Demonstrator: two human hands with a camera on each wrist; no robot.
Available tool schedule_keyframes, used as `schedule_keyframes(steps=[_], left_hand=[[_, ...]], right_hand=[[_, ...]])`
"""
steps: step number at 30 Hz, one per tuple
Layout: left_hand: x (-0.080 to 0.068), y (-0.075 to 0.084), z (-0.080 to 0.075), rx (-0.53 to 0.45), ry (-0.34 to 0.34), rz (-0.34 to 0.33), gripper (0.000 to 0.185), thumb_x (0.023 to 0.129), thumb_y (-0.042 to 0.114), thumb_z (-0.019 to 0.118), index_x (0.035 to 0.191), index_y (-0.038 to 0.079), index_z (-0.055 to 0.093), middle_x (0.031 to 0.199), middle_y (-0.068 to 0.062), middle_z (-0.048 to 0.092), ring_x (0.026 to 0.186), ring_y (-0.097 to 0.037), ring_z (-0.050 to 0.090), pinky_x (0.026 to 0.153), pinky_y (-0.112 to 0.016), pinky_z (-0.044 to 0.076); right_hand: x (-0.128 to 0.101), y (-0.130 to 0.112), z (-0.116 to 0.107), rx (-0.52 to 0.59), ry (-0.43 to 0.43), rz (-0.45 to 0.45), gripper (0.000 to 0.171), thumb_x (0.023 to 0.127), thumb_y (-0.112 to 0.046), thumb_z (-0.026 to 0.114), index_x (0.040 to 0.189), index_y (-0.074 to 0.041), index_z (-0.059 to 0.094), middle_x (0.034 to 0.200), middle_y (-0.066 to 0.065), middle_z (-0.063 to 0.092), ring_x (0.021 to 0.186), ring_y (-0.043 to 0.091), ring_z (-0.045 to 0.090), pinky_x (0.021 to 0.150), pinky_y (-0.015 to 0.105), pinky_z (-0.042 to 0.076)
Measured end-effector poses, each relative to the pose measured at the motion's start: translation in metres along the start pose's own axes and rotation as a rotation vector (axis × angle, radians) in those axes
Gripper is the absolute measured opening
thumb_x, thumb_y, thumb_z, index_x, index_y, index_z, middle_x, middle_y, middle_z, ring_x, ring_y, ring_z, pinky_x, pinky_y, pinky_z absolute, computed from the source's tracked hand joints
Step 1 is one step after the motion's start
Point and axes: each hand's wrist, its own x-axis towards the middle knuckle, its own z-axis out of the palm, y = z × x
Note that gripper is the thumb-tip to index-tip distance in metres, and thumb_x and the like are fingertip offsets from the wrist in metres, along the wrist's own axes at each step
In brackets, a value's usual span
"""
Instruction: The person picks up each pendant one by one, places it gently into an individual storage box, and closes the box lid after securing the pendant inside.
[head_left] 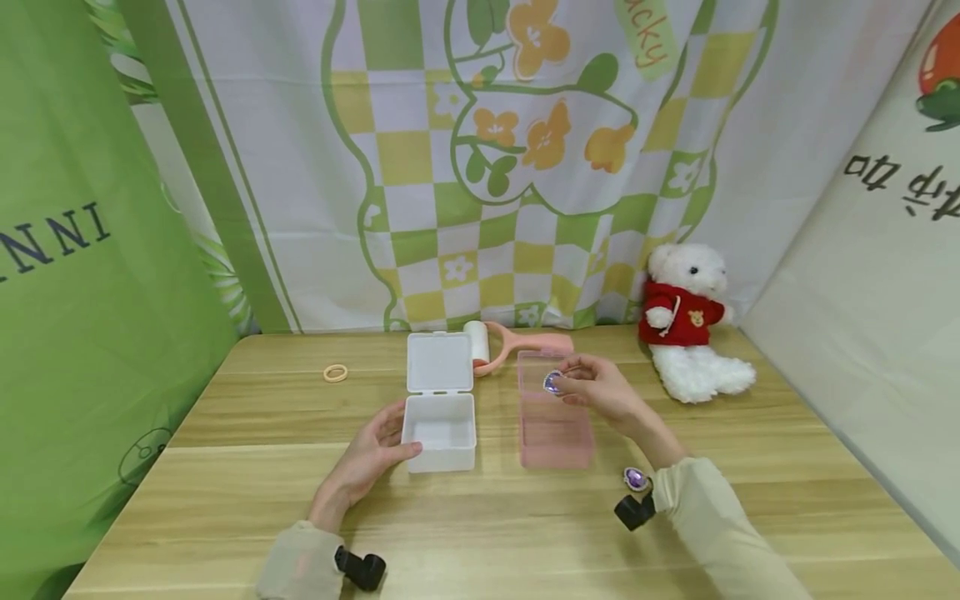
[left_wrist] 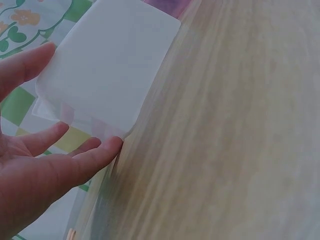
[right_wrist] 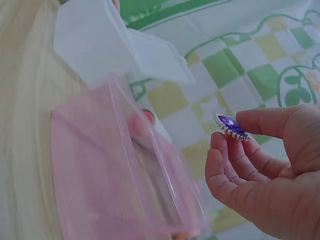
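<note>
A purple gem brooch [right_wrist: 232,127] rimmed with small clear stones is pinched between the thumb and fingers of my right hand [head_left: 602,388]. That hand is raised over a translucent pink box [head_left: 557,454], whose lid stands open at the back. My left hand [head_left: 372,447] grips the left side of a white plastic box [head_left: 442,460], thumb at its front rim and fingertips along its side. The white box's lid [head_left: 440,362] is folded back, and its visible inside is bare. A second purple gem brooch [head_left: 636,478] lies on the table by my right wrist.
Behind the boxes lies a lint roller [head_left: 477,343] with a pink handle. A small beige ring [head_left: 335,373] is at the back left. A white teddy bear [head_left: 686,321] in a red hoodie sits at the back right. Printed curtains close off the table's back and sides.
</note>
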Motion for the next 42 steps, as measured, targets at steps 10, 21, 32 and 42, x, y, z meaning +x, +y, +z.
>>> schedule_keyframes(steps=[10,21,32,42], left_hand=[[-0.001,0.0,-0.001,0.004,-0.016,0.006,0.078,0.074,0.004,0.07,0.139,0.006,0.026,0.136,-0.024,0.031,0.122,-0.039,0.036,0.093,-0.04,0.041],[0.002,-0.002,0.002,0.006,-0.03,0.023,0.078,0.075,0.003,0.069,0.139,0.003,0.024,0.137,-0.027,0.029,0.122,-0.042,0.034,0.094,-0.042,0.04],[-0.001,0.004,0.0,0.005,-0.033,0.003,0.076,0.076,0.003,0.068,0.139,0.005,0.024,0.14,-0.026,0.026,0.125,-0.041,0.03,0.096,-0.042,0.038],[-0.001,0.002,0.0,0.001,-0.043,0.018,0.077,0.076,0.0,0.067,0.139,0.004,0.024,0.139,-0.028,0.026,0.125,-0.042,0.03,0.096,-0.042,0.038]], right_hand=[[0.02,-0.002,0.042,0.036,-0.063,0.036,0.032,0.083,-0.007,0.063,0.106,0.007,0.048,0.09,0.008,0.057,0.081,0.017,0.057,0.08,0.039,0.049],[0.038,-0.003,0.088,0.069,-0.196,0.058,0.028,0.083,-0.006,0.062,0.106,0.005,0.051,0.09,0.008,0.058,0.082,0.021,0.059,0.083,0.043,0.048],[0.059,-0.007,0.134,-0.043,-0.34,0.036,0.022,0.082,-0.006,0.064,0.1,0.004,0.055,0.081,0.006,0.06,0.073,0.015,0.059,0.074,0.036,0.052],[0.068,-0.005,0.148,-0.313,-0.447,0.011,0.018,0.078,-0.005,0.068,0.093,0.0,0.059,0.077,0.007,0.065,0.068,0.016,0.058,0.063,0.03,0.051]])
